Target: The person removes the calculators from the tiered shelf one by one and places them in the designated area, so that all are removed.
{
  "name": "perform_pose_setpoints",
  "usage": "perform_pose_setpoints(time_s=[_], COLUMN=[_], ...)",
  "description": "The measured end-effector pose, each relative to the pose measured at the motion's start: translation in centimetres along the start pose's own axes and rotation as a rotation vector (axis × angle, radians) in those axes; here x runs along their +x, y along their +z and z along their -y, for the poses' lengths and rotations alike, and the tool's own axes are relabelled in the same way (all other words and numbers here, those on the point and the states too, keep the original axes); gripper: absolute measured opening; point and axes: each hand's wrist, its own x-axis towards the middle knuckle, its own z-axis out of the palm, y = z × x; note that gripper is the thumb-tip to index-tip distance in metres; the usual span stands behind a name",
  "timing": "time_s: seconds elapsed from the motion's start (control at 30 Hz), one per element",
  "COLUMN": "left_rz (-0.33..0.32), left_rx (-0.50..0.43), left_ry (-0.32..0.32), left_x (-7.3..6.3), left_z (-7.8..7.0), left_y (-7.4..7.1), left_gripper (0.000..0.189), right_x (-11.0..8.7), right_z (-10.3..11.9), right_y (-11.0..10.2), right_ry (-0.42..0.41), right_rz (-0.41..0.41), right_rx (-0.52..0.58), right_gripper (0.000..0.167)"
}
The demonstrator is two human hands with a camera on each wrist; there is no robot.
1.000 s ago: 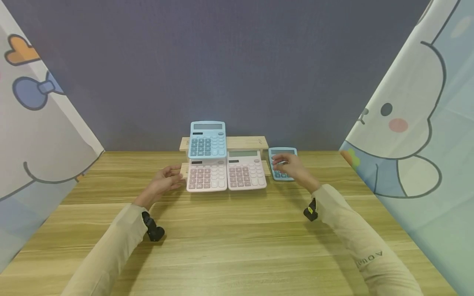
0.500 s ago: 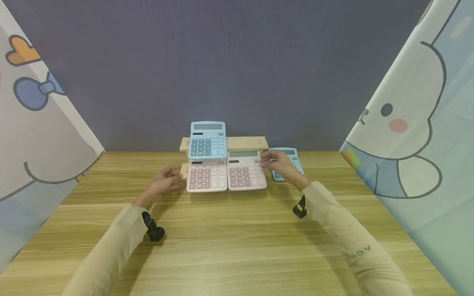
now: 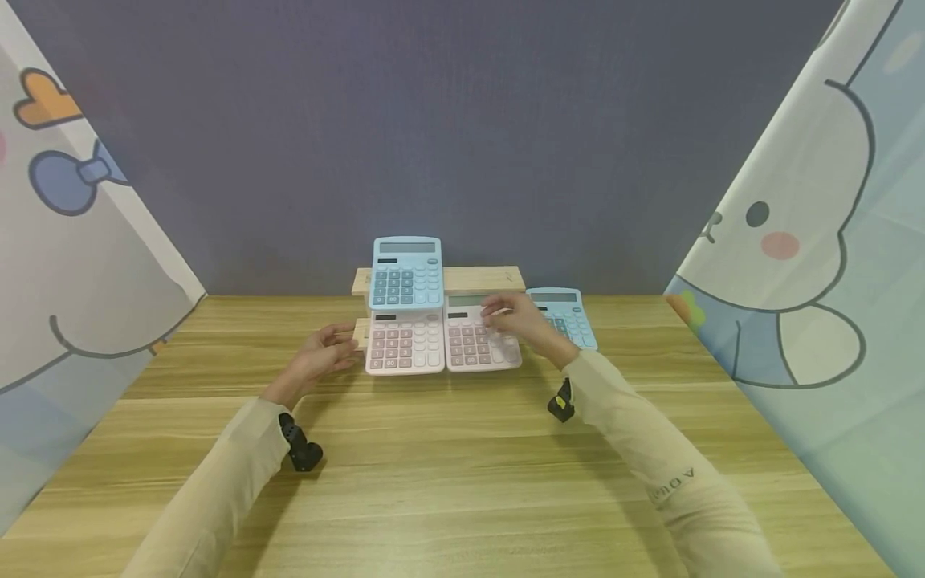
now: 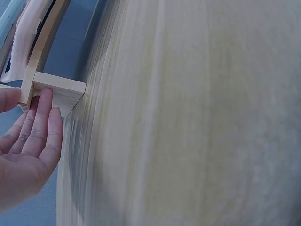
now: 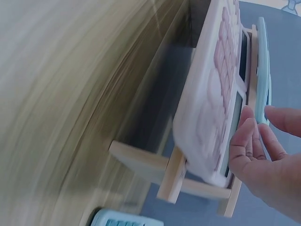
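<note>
A small wooden rack [image 3: 482, 280] bears calculators on two levels. A light blue calculator [image 3: 406, 274] leans on its upper left. Below stand two pink calculators, the left one [image 3: 405, 345] beside the right one [image 3: 470, 351]. My left hand [image 3: 321, 353] grips the rack's lower left end, thumb on one side of the rail and fingers on the other in the left wrist view. My right hand [image 3: 516, 319] hovers before the right pink calculator, covering part of its screen and keys. Its loosely bent fingers [image 5: 249, 136] hold nothing and point toward the blue calculator's edge.
A second light blue calculator [image 3: 567, 309] lies on the wooden table [image 3: 462, 457] just right of the rack, partly behind my right wrist. A dark wall panel [image 3: 462, 144] rises behind the rack. Cartoon-printed cloths [image 3: 809, 241] hang at both sides.
My right hand has moved left, from over the blue calculator on the table to in front of the right pink one. My left hand stays at the rack, and the calculators have not moved.
</note>
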Motion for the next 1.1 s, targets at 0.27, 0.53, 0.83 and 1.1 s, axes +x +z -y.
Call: perform_pose_setpoints(time_s=[0.27,0.53,0.83,1.1], left_rz=[-0.003,-0.013,-0.006,-0.001], left_rx=[0.003,0.003,-0.005,0.008], left_ry=[0.000,-0.010,-0.004,-0.007], left_x=[0.1,0.3,0.0,0.2], left_z=[0.0,0.1,-0.1,0.0], left_y=[0.0,0.0,0.1,-0.1], left_gripper=[0.057,0.056,0.057,0.056], right_x=[0.4,1.1,2.3,3.2], right_z=[1.1,1.6,1.7,1.8], right_y=[1.4,2.8,4.1,4.8], right_ry=[0.002,0.006,0.095,0.144], right_rz=[0.022,-0.006,-0.052,-0.071], right_rx=[0.074,0.098,0.296,0.410], right_gripper=[0.036,0.037,0.035,0.037])
